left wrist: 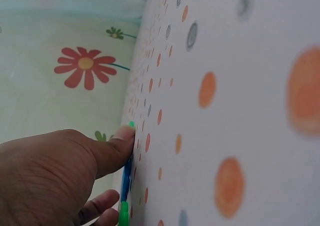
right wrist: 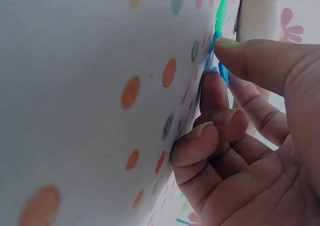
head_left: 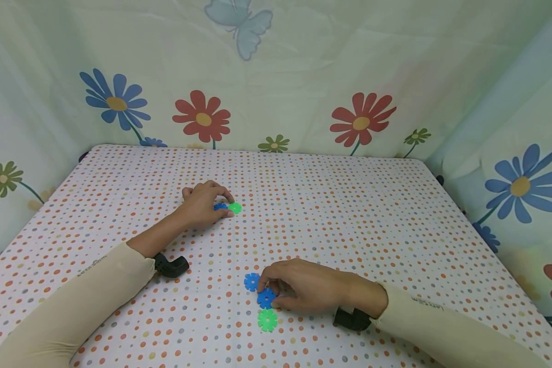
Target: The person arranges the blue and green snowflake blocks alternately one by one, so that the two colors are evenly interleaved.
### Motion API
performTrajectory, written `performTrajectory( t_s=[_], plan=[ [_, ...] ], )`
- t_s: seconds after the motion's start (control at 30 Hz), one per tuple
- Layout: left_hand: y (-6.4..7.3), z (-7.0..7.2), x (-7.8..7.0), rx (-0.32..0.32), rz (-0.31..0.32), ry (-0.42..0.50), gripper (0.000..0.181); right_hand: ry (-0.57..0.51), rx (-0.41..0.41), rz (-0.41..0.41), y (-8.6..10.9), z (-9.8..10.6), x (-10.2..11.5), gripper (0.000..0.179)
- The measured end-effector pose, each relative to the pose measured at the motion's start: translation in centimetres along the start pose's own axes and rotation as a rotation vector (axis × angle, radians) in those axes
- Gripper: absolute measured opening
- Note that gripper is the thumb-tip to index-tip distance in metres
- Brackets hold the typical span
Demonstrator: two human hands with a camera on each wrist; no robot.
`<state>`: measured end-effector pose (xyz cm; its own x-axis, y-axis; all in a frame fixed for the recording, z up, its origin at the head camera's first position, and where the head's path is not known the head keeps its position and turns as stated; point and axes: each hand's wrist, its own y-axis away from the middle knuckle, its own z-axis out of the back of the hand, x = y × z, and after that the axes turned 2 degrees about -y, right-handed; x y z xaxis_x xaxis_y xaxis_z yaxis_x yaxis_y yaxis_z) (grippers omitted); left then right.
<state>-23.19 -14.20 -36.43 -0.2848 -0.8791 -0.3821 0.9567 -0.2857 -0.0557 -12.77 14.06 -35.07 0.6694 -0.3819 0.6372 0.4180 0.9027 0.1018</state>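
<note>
**Thin discs, pinched low: slips are the risk**

On the dotted tablecloth (head_left: 349,204), the left hand (head_left: 204,204) curls its fingertips onto a blue disc (head_left: 220,207) touching a green disc (head_left: 235,208), beyond the right hand. The right hand (head_left: 299,291) pinches another blue piece (head_left: 266,298) between thumb and forefinger; a second blue piece (head_left: 252,281) lies just beyond it, a green piece (head_left: 267,320) just nearer. Flat against cloth, either held disc could slide or nudge its neighbours.

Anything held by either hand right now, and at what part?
Right hand pinches a blue snowflake disc at its edge, thumb and fingertips. Left hand has fingertips on another blue disc beside a green disc; grip unclear.
</note>
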Motion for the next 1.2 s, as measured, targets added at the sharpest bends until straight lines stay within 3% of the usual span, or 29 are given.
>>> performTrajectory(
  t_s=[0.37, 0.7, 0.93, 1.2],
  plan=[
    [-0.1, -0.1, 0.1, -0.005, 0.001, 0.002, 0.026, -0.176, 0.002, -0.042, 0.1, 0.3, -0.2, 0.021],
    [-0.1, -0.1, 0.0, -0.009, -0.003, 0.009, 0.026, -0.263, -0.024, -0.072, -0.1, 0.5, -0.8, 0.021],
    [0.0, 0.0, -0.1, 0.001, -0.018, 0.015, 0.027, -0.31, -0.096, -0.108, -0.8, 1.7, -1.2, 0.022],
    [0.0, 0.0, 0.0, 0.007, 0.001, 0.017, 0.029, -0.311, -0.208, -0.109, -2.2, 4.5, -2.4, 0.023]
  ],
)
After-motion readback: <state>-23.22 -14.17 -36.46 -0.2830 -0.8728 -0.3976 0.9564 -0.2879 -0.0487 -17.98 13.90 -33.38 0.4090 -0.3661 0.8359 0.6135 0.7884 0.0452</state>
